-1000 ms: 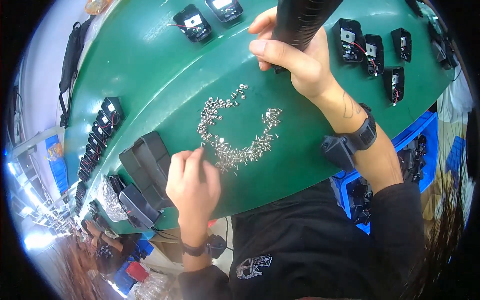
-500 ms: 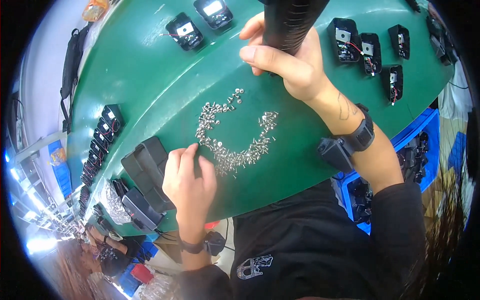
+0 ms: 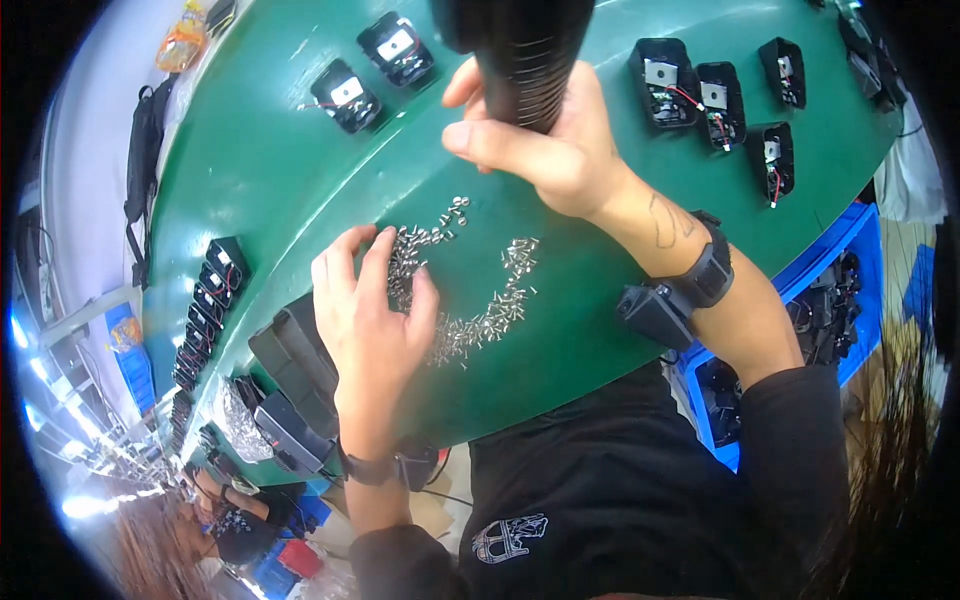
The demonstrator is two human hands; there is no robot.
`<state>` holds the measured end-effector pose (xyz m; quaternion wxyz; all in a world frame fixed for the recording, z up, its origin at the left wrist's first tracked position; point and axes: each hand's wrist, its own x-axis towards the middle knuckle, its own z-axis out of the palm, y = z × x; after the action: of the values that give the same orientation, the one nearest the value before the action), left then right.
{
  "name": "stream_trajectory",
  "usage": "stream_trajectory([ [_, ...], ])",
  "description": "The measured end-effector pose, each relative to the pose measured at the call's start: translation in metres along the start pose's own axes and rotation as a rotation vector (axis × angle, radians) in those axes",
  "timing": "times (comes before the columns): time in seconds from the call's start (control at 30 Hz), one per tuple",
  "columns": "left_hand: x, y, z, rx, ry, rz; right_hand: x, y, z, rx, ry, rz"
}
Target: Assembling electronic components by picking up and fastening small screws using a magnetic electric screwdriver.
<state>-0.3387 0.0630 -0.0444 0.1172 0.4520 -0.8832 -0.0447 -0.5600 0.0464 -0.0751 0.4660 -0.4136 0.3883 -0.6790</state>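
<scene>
Small silvery screws [image 3: 488, 322] lie in a loose curved heap on the green table [image 3: 600, 300]. My left hand [image 3: 372, 315] reaches over the left side of the heap, thumb and fingers apart. Its fingertips are at the screws and hide part of them; I see none lifted. Wrapped in my right hand [image 3: 560, 155] is a thick black electric screwdriver [image 3: 525, 60] with a ribbed grip, raised above the table beyond the heap. The upper picture edge cuts off its top, and its working tip is hidden.
Open black housings with wires stand at the back [image 3: 345, 95], at the right [image 3: 662, 85] and in a row at the left [image 3: 210, 295]. Dark trays [image 3: 285, 350] lie beside my left hand. A blue crate [image 3: 860, 300] holds black parts below the right edge. Another person sits lower left.
My left hand has moved up and further over the left side of the screws. The right hand with the electric screwdriver has shifted slightly left in the view.
</scene>
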Motion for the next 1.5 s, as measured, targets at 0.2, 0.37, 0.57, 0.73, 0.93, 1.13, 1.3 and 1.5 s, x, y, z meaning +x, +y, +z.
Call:
stream_trajectory([
  [0.2,0.006,0.007,0.002,-0.017,-0.046,0.015,0.001,-0.001,-0.004,-0.004,-0.046,0.009],
  [0.37,0.011,0.015,0.003,0.002,-0.042,0.038,0.003,-0.001,-0.006,-0.025,-0.046,-0.010],
  [0.57,0.017,0.019,0.012,0.006,-0.035,0.101,0.003,0.004,-0.005,-0.012,-0.046,-0.048],
  [0.73,0.016,0.015,0.000,0.040,-0.045,0.081,0.004,0.006,-0.002,0.000,-0.035,-0.061],
  [0.93,0.004,0.019,0.006,0.021,-0.085,0.070,0.004,0.006,-0.003,-0.028,-0.014,-0.025],
  [1.13,0.006,0.030,0.012,0.018,-0.086,0.089,0.004,0.006,-0.005,-0.037,-0.033,-0.029],
  [1.3,0.017,0.032,0.019,0.022,-0.034,0.098,0.004,0.005,-0.006,-0.035,-0.060,-0.062],
  [1.5,0.020,0.038,0.024,-0.004,-0.074,0.106,0.005,0.005,-0.007,-0.048,-0.065,-0.072],
])
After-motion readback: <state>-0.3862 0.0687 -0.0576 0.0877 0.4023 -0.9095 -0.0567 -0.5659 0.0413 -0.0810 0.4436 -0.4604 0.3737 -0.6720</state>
